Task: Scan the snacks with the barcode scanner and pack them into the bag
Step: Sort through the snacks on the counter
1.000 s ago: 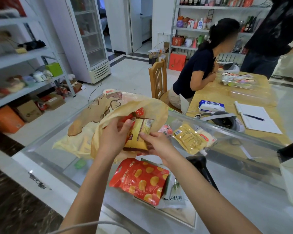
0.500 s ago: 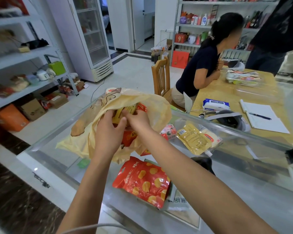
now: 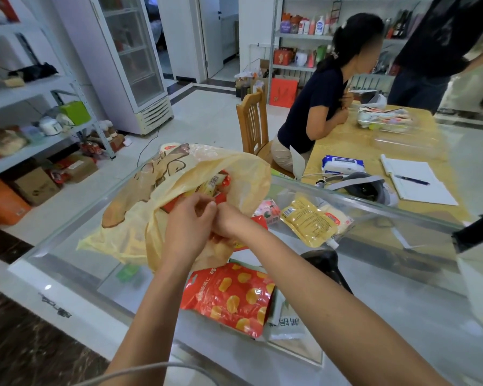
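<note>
Yellow plastic bag (image 3: 140, 227) lies on the glass desk (image 3: 396, 307) — left hand (image 3: 186, 229) grips its rim, right hand (image 3: 230, 222) curls at the mouth, its hold hidden.

Item counts
One bag (image 3: 140, 218); one scanner (image 3: 326, 263); two hands, left hand (image 3: 184, 229) and right hand (image 3: 230, 222); five loose snack packets: red packet (image 3: 229, 296), white packet (image 3: 287, 321), pink packet (image 3: 268, 210), yellow pouch (image 3: 307, 221), paler pouch (image 3: 339, 218); bagged ones uncountable.

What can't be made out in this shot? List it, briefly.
- Head view: fingers of the right hand, tucked between the left hand and the yellow bag; grip unclear.
- Barcode scanner: mostly covered by the right forearm.
- White pack: under the red snack pack, print blurred.
</note>
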